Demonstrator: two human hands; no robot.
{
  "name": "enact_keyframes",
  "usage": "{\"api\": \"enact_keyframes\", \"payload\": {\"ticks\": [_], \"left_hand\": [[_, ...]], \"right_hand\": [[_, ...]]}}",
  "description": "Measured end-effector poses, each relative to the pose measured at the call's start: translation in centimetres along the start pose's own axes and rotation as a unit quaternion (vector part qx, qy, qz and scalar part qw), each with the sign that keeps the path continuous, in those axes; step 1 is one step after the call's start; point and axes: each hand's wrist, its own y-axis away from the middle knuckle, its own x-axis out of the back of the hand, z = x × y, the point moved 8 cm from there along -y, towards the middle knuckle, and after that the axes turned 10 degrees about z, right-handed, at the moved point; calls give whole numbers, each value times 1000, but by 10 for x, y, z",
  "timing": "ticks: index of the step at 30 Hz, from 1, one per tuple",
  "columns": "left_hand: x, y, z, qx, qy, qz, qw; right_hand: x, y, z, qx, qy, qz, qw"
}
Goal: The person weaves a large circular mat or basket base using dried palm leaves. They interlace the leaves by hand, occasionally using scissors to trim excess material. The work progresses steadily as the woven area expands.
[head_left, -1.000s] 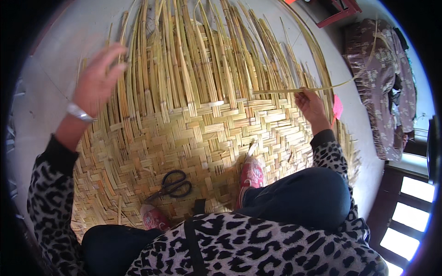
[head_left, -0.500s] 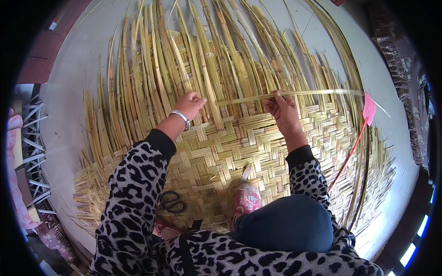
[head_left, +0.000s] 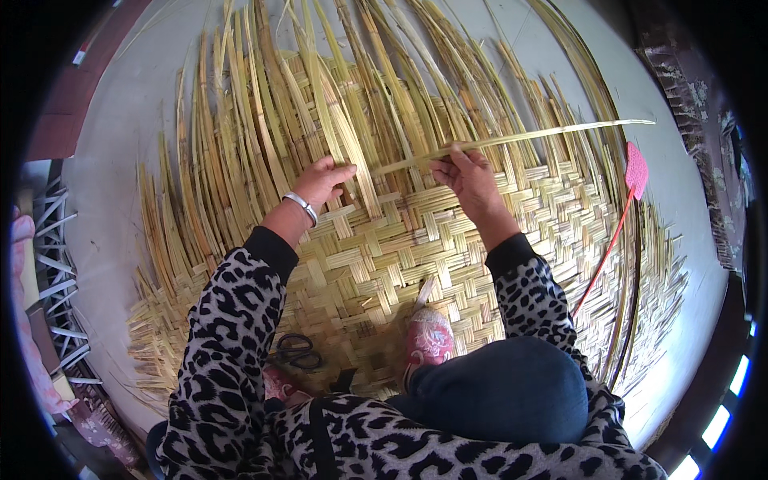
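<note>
A large mat (head_left: pixel 384 264) woven from flat reed strips lies on the floor, with long unwoven strips (head_left: pixel 248 120) fanning out from its far side. My right hand (head_left: pixel 472 180) pinches a long, pale reed strip (head_left: pixel 552 133) between thumb and fingers. This strip runs crosswise over the unwoven ones, its left end near the mat's middle and its other end reaching far right. My left hand (head_left: pixel 320 186), wearing a silver bracelet, has its fingers apart. Its index fingertip meets the edge of a raised group of lengthwise strips (head_left: pixel 348 136); nothing shows in its grasp.
Black-handled scissors (head_left: pixel 296 352) lie on the mat by my left foot. My pink shoe (head_left: pixel 429 336) rests on the weave. A pink fly swatter (head_left: pixel 634 172) with a red handle lies at the right. Metal rack bars (head_left: pixel 60 272) stand at the far left, a fringed cloth (head_left: pixel 708 152) at the right.
The long strip's right end has swung up and away, so it slants more. My right hand has shifted slightly left and farther off. My left hand's fingers have spread from a closed shape.
</note>
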Motion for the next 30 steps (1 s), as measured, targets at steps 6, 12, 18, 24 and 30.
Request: {"api": "enact_keyframes", "payload": {"ticks": [6, 12, 18, 24, 30], "left_hand": [[11, 7, 5, -64, -161, -29, 984], [33, 10, -15, -107, -195, 15, 975], [26, 35, -25, -216, -271, 82, 934], [20, 41, -23, -226, -313, 91, 918], [11, 48, -18, -254, -349, 89, 898]], "right_hand": [[-24, 13, 29, -57, -30, -16, 998], [-27, 33, 42, -23, 41, 5, 999], [-30, 45, 41, 2, 103, 16, 995], [-23, 56, 42, -8, 131, 50, 990], [-13, 61, 50, -6, 107, 61, 992]]}}
